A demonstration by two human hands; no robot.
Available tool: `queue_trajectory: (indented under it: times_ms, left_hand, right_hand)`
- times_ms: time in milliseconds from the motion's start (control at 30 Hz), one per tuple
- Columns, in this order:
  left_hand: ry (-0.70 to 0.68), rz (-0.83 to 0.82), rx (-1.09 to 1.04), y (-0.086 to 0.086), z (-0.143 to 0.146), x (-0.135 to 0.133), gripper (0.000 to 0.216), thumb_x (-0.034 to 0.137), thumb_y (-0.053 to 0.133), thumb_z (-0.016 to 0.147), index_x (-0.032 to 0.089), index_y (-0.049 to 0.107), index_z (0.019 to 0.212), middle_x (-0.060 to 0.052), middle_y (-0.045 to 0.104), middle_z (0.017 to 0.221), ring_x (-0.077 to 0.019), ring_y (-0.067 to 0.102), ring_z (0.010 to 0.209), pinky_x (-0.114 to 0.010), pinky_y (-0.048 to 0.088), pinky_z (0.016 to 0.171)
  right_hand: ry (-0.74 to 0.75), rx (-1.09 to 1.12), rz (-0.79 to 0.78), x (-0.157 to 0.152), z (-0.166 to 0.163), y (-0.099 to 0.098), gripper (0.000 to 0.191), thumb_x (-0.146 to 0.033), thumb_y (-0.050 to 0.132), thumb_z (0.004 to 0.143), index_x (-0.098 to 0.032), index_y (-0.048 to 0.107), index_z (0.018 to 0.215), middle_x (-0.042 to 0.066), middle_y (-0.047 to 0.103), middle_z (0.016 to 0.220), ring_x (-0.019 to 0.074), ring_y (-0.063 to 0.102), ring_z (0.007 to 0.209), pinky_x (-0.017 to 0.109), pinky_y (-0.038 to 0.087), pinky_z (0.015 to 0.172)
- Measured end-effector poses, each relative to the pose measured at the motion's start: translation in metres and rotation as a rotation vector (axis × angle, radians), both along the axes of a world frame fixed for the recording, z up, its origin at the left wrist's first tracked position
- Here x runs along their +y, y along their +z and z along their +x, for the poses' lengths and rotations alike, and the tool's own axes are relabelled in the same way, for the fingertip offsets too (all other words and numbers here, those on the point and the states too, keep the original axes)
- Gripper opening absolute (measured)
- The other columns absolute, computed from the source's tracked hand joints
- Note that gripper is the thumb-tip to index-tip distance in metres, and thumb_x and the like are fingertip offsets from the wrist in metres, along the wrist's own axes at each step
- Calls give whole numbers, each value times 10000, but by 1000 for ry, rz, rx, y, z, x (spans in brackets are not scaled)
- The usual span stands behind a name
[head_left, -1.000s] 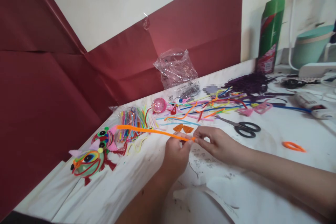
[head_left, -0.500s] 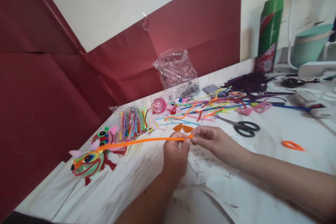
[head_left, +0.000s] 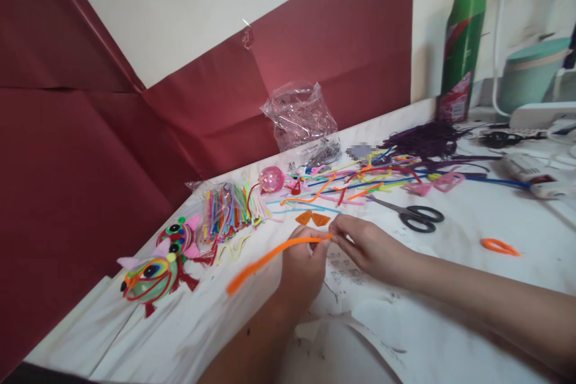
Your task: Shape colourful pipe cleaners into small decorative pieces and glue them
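A: Where is the fuzzy, bendable orange pipe cleaner (head_left: 261, 261)?

B: Above the white surface (head_left: 202, 318), in both hands. The left hand (head_left: 302, 252) has thumb and fingers clamped on it near its right end, and the right hand (head_left: 364, 246) pinches that end between thumb and forefinger.

A: Why grip it with the hands so close together?

B: My guess is control: such a soft stem bends easily, so holding it right beside the worked end should steady it. The long remainder sticks out freely to the left, curving down towards the near side, probably because nothing needs to support it.

A: Can you see the pinched tip?

B: Barely; the fingertips cover most of it, so I cannot tell how it is shaped.

A: And the things around it?

B: Two orange-brown wedge-shaped pieces (head_left: 320, 219) lie just beyond the hands. The black-handled metal scissors (head_left: 399, 209) rest to the right, handles turned rightwards, presumably within easy reach of the right hand. A narrow orange loop (head_left: 500, 251) lies farther right, apart from everything.

A: What about the left?

B: Multicoloured pipe cleaners bundled in clear plastic (head_left: 229, 207), likely bagged to stay together, and two colourful big-eyed ornaments (head_left: 148, 279) near the edge, leaving room for the hands.
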State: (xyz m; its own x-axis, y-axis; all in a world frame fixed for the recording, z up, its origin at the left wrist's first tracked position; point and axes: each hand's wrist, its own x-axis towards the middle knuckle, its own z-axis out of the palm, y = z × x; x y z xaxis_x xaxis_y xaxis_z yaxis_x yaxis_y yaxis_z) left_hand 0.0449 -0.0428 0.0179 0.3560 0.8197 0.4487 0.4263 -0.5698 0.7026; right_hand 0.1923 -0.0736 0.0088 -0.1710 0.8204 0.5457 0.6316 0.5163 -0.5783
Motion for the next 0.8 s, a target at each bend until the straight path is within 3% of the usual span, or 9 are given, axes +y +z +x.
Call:
queue_trajectory:
  times_ms: [200, 300, 467, 600, 800]
  left_hand:
    - [-63, 39, 95, -3, -2, 5, 111, 103, 535, 675, 178, 581, 606, -6, 571, 643, -158, 532, 692, -270, 409, 669]
    - [-61, 3, 25, -1, -5, 5, 94, 116, 536, 670, 174, 576, 607, 0, 559, 632, -150, 515, 668, -264, 402, 655]
    - [-67, -319, -384, -2, -5, 5, 67, 220, 555, 701, 158, 547, 677, 35, 496, 562, -98, 451, 541, -213, 371, 563]
    - [-73, -390, -472, -4, -3, 1, 99, 244, 583, 695, 150, 550, 697, 36, 500, 565, -86, 434, 540, -196, 352, 549]
    - [-58, -366, -431, -2, -1, -7, 87, 222, 587, 685, 143, 567, 657, 40, 474, 539, -78, 401, 518, -190, 342, 524]
  right_hand:
    - [49, -201, 0, 2, 5, -1, 136, -164, 409, 791, -170, 492, 683, 63, 535, 674, 164, 476, 584, 279, 380, 542]
    - [63, -18, -85, 3, 3, 0, 145, -200, 424, 802, -166, 530, 709, 48, 563, 686, 158, 502, 615, 276, 399, 575]
    - [128, 461, -293, 3, -8, -3, 150, -315, 499, 786, -184, 570, 766, 1, 600, 714, 148, 548, 668, 256, 432, 604]
    - [108, 566, -302, -1, -16, -7, 168, -343, 535, 764, -185, 591, 784, 10, 626, 760, 163, 568, 740, 278, 444, 686]
    - [28, 603, -262, -5, -18, -5, 172, -352, 526, 771, -186, 570, 756, 6, 604, 727, 148, 550, 696, 264, 443, 658]
